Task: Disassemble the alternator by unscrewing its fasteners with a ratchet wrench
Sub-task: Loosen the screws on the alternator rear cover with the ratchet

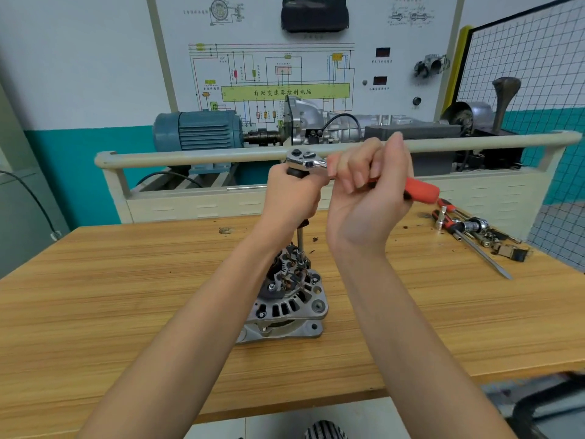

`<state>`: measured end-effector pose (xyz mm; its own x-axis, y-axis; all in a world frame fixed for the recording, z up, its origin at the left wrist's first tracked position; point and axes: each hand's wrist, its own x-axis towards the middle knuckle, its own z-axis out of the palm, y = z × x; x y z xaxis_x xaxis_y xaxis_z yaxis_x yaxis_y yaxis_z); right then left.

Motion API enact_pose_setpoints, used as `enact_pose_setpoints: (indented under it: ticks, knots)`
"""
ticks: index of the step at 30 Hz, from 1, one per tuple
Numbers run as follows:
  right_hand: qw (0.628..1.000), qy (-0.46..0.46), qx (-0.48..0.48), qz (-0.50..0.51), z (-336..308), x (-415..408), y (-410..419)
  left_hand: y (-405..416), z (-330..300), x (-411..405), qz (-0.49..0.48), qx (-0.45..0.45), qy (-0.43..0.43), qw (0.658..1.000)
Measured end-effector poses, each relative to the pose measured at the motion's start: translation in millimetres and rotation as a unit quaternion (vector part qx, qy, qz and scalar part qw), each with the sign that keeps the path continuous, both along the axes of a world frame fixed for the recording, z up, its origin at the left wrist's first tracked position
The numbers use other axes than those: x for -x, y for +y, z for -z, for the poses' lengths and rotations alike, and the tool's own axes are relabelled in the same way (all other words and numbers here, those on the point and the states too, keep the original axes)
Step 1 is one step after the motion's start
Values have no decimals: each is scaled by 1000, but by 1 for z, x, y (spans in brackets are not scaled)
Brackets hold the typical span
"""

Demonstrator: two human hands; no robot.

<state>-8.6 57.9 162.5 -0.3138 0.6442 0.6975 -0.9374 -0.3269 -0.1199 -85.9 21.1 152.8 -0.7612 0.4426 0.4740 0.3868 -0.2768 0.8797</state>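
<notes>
An alternator (286, 299) stands on end near the middle of a wooden workbench (126, 296), rear cover off and inner parts exposed; its housing halves remain joined, so fasteners seemingly remain. The left hand (292, 198) grips a vertical extension bar (300, 240) reaching down into the alternator. The right hand (368, 191) curls around the ratchet wrench (421, 190) by its red handle. Loose screwdrivers and sockets (474, 231) lie well apart to the right. Nothing blocks the wrench's swing
</notes>
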Motion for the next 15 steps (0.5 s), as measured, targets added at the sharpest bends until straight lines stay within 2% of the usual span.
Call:
enact_pose_setpoints:
  ticks: [3, 5, 7, 9, 10, 12, 15]
  knots:
    - [980, -71, 57, -175, -15, 7, 27, -13, -5, 8, 115, 47, 56, 991]
    - [938, -134, 100, -304, -27, 18, 46, -16, -7, 13, 182, 65, 86, 977]
    - [883, -176, 116, -420, -35, 29, 59, -15, -7, 13, 249, 79, 76, 962]
    - [838, -199, 109, -497, -38, 34, 64, -12, -4, 10, 304, 107, 61, 945]
    - [834, -192, 105, -507, -38, 34, 63, -10, -3, 8, 311, 113, 55, 942]
    - [866, -167, 114, -458, -36, 31, 59, -8, -1, 7, 283, 89, 33, 955]
    - [946, -106, 113, -286, -25, 19, 43, -5, 1, 5, 166, 22, -11, 986]
